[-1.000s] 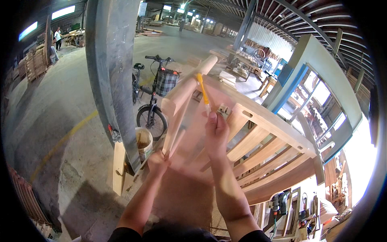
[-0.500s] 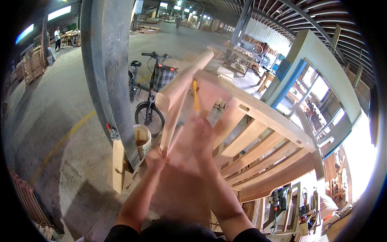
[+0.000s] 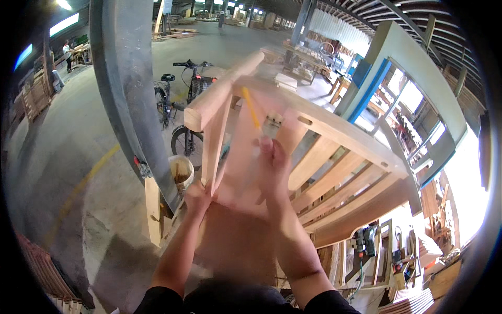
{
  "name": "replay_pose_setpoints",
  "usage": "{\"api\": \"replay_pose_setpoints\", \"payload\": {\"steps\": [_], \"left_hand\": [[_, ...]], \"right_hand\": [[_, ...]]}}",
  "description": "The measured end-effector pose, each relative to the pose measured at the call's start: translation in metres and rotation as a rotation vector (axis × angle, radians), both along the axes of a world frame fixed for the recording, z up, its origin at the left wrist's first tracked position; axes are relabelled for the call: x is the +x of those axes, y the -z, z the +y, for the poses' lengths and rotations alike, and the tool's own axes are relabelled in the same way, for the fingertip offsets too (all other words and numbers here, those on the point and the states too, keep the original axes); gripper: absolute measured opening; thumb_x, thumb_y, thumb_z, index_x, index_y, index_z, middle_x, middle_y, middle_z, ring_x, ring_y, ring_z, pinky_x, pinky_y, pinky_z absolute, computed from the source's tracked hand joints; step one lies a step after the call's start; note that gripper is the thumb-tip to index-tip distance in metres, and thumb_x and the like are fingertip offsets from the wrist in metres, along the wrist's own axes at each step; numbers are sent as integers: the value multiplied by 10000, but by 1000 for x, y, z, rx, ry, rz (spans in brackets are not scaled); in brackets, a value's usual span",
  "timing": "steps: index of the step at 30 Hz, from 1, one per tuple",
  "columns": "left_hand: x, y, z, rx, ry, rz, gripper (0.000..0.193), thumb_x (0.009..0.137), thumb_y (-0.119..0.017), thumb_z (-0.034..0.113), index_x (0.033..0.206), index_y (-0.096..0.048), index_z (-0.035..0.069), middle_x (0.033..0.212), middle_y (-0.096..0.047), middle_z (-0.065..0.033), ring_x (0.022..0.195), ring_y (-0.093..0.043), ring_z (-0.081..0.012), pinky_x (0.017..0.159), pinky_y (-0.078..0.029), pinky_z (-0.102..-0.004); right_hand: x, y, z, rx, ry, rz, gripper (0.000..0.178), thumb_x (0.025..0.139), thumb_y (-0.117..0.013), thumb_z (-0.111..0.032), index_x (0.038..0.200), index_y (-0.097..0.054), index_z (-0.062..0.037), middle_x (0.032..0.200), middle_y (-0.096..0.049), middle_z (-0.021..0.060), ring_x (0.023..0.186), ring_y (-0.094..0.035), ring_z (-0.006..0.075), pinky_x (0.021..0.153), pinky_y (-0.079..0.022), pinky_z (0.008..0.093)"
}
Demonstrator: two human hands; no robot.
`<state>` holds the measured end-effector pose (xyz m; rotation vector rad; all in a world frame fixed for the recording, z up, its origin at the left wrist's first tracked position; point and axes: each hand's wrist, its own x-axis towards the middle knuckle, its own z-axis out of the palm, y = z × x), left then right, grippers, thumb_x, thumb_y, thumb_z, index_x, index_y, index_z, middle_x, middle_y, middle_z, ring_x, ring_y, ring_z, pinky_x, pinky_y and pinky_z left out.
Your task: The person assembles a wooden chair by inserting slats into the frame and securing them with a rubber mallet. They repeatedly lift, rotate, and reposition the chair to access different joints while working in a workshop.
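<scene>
A light wooden piece of furniture, looking like a chair or bench frame (image 3: 342, 133), stands tilted before me, with a thick rounded armrest (image 3: 225, 91) at its left and several slats along its right. My left hand (image 3: 198, 198) is closed round the lower part of the upright post (image 3: 215, 144) under the armrest. My right hand (image 3: 274, 157) is shut on a slim yellow stick-like tool (image 3: 252, 108). The tool's far end reaches the inner corner where armrest and top rail meet. Motion blurs the tool and right hand, so its exact kind cannot be made out.
A grey steel column (image 3: 123, 89) rises at the left, a white bucket (image 3: 181, 170) at its foot. Behind the armrest stands a bicycle (image 3: 188, 138). A green power tool (image 3: 366, 242) sits at lower right, below a pale blue-edged machine (image 3: 389, 47). Far left, a person (image 3: 67, 55) stands.
The yellow tool has tipped, its far end leaning more to the left. My right hand has shifted slightly right and up. The left hand keeps its grip while the whole view has shifted.
</scene>
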<state>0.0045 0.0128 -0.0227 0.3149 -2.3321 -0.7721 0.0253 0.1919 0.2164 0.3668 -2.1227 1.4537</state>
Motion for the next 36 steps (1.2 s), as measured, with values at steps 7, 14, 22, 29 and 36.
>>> {"api": "replay_pose_setpoints", "payload": {"steps": [7, 14, 22, 29, 36], "left_hand": [[32, -81, 35, 387, 84, -329, 445, 953, -632, 428, 939, -709, -10, 890, -736, -169, 835, -722, -265, 728, -564, -404], [-13, 5, -19, 42, 131, -159, 548, 964, -611, 464, 965, -637, -84, 894, -671, -295, 842, -649, -475, 698, -508, -520], [-13, -3, -12, 33, 114, -213, 574, 956, -602, 497, 1003, -637, -74, 955, -672, -312, 938, -646, -495, 764, -505, -539], [-22, 10, -21, 32, 193, -172, 566, 966, -602, 474, 985, -630, -91, 960, -660, -332, 931, -649, -493, 773, -517, -517], [-19, 7, -30, 81, 217, -201, 534, 964, -633, 413, 991, -585, -118, 976, -613, -355, 917, -602, -521, 775, -488, -523]], "right_hand": [[49, 37, 69, -87, -14, -153, 293, 1052, -530, -247, 1025, -678, 4, 759, -646, 141, 672, -580, 208, 640, -476, 365], [141, 56, 166, -352, 357, -68, 182, 1064, -486, -170, 1044, -590, -22, 745, -549, -4, 646, -487, 78, 577, -398, 248], [142, 31, 268, -448, 732, 94, 287, 1045, -509, -258, 1081, -625, 1, 708, -538, 10, 628, -502, 86, 580, -428, 283], [115, 36, 331, -278, 889, 105, 350, 1019, -504, -297, 1049, -643, 23, 786, -642, 152, 707, -615, 255, 676, -481, 376], [168, 1, 293, -400, 777, -92, 222, 1035, -551, -174, 1112, -615, 25, 860, -637, 43, 765, -604, 95, 700, -488, 255]]}}
